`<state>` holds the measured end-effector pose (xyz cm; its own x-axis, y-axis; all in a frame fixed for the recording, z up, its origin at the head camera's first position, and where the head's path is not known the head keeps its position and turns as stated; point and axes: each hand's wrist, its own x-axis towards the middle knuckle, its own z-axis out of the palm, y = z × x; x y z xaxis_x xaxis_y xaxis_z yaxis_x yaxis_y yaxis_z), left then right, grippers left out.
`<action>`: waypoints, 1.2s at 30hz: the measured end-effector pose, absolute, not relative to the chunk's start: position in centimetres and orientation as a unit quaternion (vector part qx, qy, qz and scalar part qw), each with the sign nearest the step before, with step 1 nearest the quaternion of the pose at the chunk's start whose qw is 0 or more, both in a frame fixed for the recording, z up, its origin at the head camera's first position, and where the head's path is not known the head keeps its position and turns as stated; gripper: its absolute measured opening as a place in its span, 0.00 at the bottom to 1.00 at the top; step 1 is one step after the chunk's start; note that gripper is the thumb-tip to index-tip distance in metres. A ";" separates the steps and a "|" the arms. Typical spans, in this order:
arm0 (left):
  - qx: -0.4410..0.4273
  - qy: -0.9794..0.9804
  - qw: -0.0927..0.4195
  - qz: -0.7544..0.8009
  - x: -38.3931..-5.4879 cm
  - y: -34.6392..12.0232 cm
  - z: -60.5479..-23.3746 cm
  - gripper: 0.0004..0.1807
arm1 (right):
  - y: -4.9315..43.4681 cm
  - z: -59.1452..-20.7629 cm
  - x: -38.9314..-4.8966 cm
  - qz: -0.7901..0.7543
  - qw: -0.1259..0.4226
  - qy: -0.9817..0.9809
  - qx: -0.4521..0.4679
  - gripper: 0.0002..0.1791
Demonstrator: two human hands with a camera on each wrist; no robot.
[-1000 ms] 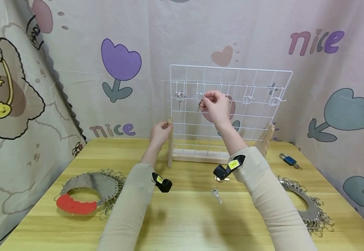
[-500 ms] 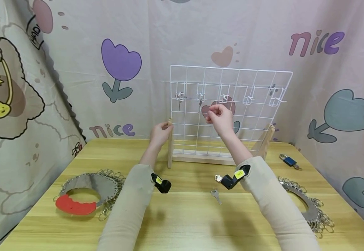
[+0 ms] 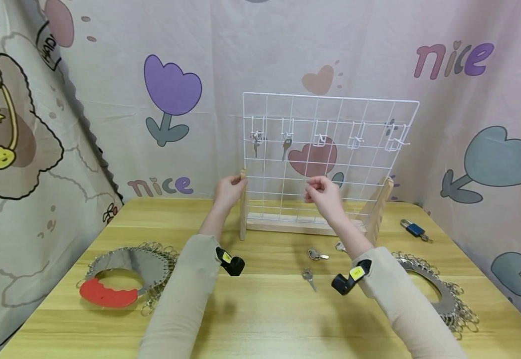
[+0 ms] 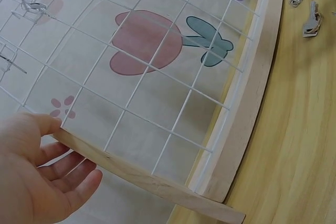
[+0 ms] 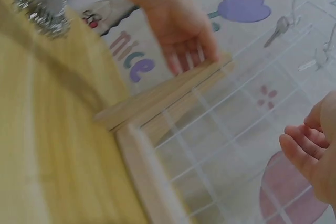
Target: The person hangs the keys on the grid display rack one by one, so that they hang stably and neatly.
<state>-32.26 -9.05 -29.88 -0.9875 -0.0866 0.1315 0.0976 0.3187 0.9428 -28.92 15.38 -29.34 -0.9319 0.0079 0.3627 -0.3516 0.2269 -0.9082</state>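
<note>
My left hand [image 3: 230, 192] holds the upper end of the left wooden post [image 4: 147, 179] of a white wire grid rack [image 3: 305, 172]. Thumb and fingers lie about that end. In front of the rack's lower middle is my right hand [image 3: 325, 197], its fingers loosely curled, with nothing seen in them. Two keys hang from the rack's left hooks: one key [image 3: 256, 144] at the far left, another key [image 3: 286, 145] on the second hook. On the table below lie a single key [image 3: 309, 279], a ringed key [image 3: 317, 255] and a key [image 3: 340, 246] partly hidden by my right forearm.
A metal ring of many small loops with a red grip [image 3: 108, 293] lies at left. Another such ring [image 3: 444, 294] lies at right, partly behind my sleeve. A blue padlock [image 3: 413, 228] with a key is at the table's right. A printed curtain [image 3: 224, 45] hangs behind.
My right hand has let go of a key, which now hangs on the second hook. It has moved down and to the right. My left hand has stayed on the post.
</note>
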 end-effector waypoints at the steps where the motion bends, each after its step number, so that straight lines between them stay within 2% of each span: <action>1: -0.004 -0.808 0.079 -0.584 -32.3 -9.0 -29.9 0.25 | 15.7 -29.9 -28.7 0.604 0.142 -0.776 0.112 0.11; 8: -0.004 -0.809 0.075 -0.584 -32.3 -9.1 -29.9 0.26 | 17.9 -33.4 -27.1 0.549 0.095 -0.824 0.104 0.14; 18: -0.004 -0.813 0.070 -0.578 -32.2 -9.1 -29.8 0.26 | 20.1 -36.2 -25.8 0.542 0.022 -0.836 0.087 0.17; 36: -0.005 -0.809 0.072 -0.583 -32.4 -9.1 -29.8 0.25 | 20.5 -39.3 -23.3 0.528 -0.117 -0.826 0.159 0.16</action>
